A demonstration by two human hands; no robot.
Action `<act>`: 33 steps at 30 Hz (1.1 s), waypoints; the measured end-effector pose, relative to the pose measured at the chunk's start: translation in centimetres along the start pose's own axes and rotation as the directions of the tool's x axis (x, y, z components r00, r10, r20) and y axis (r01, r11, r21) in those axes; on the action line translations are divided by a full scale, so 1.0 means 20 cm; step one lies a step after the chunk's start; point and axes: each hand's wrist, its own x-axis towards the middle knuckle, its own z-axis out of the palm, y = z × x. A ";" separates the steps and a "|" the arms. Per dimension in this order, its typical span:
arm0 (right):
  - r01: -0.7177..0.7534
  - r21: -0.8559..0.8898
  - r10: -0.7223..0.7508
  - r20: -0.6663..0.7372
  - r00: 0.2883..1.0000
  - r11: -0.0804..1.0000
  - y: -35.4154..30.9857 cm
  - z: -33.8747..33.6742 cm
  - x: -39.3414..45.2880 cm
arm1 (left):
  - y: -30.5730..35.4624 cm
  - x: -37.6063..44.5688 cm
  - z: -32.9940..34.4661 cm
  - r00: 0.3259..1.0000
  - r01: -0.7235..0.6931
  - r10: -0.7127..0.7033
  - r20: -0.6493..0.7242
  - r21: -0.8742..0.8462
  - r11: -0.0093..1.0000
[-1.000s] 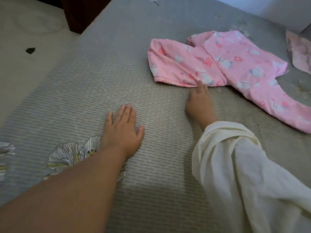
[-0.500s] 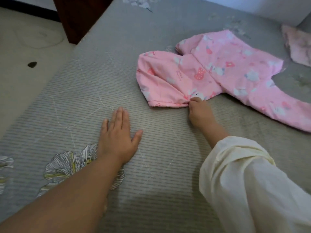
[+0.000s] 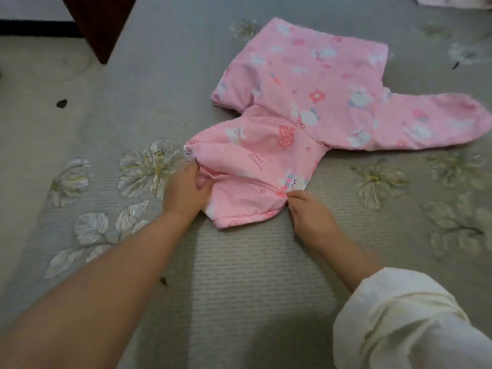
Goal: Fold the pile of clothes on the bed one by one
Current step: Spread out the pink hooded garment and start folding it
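**Both hands take the near edge of the pink garment**

On the left, the left hand (image 3: 186,189) has its fingers curled into the near left corner of the pink garment (image 3: 306,107), with cloth bunched under the thumb. To its right, the right hand (image 3: 306,206) pinches the near right corner between thumb and fingertips; its cream sleeve (image 3: 399,315) is pushed up the forearm. The garment lies spread in the middle of the bed (image 3: 239,275), its near part rumpled, one long piece reaching out to the right.

It looks like thin, soft printed cotton: light, limp and not slippery. It should drape and crease wherever it is lifted, so a single grip would let it sag. Holding two corners of one edge, as here, seems the best way to keep it taut for smoothing or folding over.

The bed carries a grey ribbed cover with pale flower prints. At the far left a dark wooden piece (image 3: 101,25) stands on a light floor (image 3: 34,123). At the far right edge another pale pink cloth (image 3: 452,2) just shows.
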 end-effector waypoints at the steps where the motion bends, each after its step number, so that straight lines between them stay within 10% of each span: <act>1: -0.001 0.014 0.001 0.020 1.000 1.000 -0.02 -0.01 -0.12 | 0.01 -0.10 -0.04 1.000 0.002 -0.002 -0.003 0.047 0.999; 8: 0.058 0.085 -0.073 0.187 0.980 0.995 -0.24 -0.20 -0.78 | 0.14 -0.76 -0.39 1.000 -0.007 0.006 -0.011 -0.021 1.000; 23: 0.147 0.151 -0.078 -0.386 0.919 0.978 -0.99 -1.92 -1.67 | 1.46 -1.47 -1.90 0.857 -0.354 0.291 -0.424 -0.077 0.932; 33: 0.364 -0.155 -0.362 -0.699 0.617 0.918 -1.26 -2.72 -2.43 | 2.23 -2.14 -2.65 0.326 -0.575 0.696 -0.640 0.450 0.683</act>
